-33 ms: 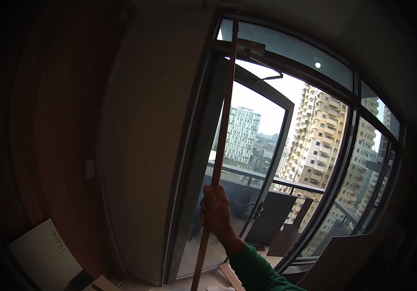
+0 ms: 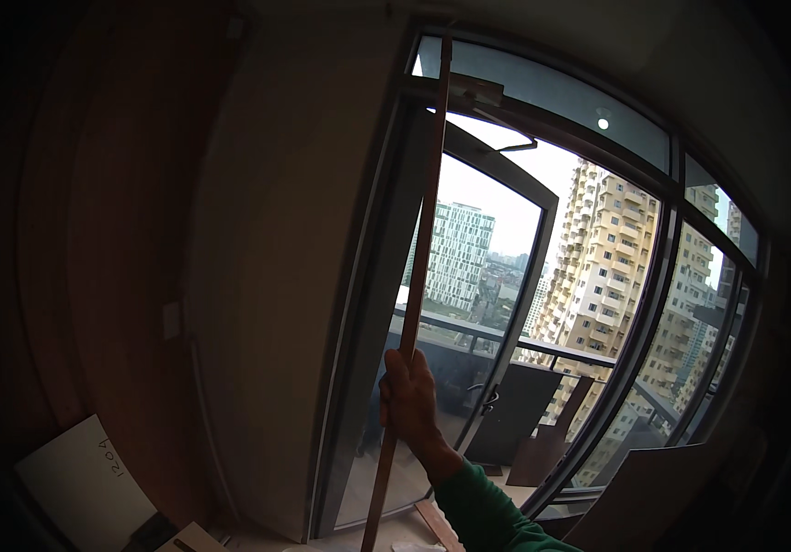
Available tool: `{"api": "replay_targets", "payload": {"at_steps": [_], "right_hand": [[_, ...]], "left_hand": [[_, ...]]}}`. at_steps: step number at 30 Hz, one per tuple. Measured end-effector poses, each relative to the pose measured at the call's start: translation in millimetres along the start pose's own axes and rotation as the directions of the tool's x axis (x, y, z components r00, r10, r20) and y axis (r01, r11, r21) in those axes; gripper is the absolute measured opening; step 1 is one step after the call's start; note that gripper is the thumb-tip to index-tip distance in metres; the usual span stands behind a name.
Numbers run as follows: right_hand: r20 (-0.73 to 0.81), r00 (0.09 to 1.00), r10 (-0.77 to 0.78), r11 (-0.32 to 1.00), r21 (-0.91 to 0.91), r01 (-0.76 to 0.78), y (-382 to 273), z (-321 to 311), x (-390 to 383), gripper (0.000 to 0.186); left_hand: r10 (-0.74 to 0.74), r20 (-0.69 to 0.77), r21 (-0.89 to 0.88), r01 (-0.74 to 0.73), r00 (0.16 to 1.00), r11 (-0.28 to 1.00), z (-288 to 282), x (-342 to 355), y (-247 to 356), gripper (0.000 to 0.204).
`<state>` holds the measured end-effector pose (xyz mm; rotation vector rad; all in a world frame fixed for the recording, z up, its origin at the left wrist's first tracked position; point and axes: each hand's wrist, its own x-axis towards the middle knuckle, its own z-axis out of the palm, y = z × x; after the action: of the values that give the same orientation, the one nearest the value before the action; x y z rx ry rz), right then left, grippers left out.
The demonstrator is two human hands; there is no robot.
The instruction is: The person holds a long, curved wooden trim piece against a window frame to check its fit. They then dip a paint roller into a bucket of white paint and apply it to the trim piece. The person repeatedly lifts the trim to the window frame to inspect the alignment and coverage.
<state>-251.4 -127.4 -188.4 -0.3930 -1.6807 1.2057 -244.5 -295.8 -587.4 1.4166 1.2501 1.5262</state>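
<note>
A long, thin brown strip (image 2: pixel 426 230), which looks like wood, stands nearly upright and leans slightly to the right at its top. My right hand (image 2: pixel 410 400) is wrapped round it below its middle, fingers closed. The green-sleeved right arm (image 2: pixel 487 515) reaches in from the lower right. The strip's upper end overlaps the top of the door frame in view; I cannot tell whether it touches. Its lower end runs out of the picture. My left hand is not in view.
A glazed door (image 2: pixel 487 368) stands open behind the strip, with a closer arm (image 2: pixel 515 144) above. Dark panels (image 2: pixel 520 419) lean beyond it by a balcony railing. A white board (image 2: pixel 87 478) lies at lower left; another panel (image 2: pixel 635 497) stands at lower right.
</note>
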Motion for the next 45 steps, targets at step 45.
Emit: {"api": "replay_targets", "payload": {"at_steps": [45], "right_hand": [[0.001,0.998,-0.058,0.996,-0.066,0.058,19,30,-27,0.036]], "left_hand": [[-0.391,0.005,-0.231,0.381,0.92,0.895,-28,-23,81,0.036]]}}
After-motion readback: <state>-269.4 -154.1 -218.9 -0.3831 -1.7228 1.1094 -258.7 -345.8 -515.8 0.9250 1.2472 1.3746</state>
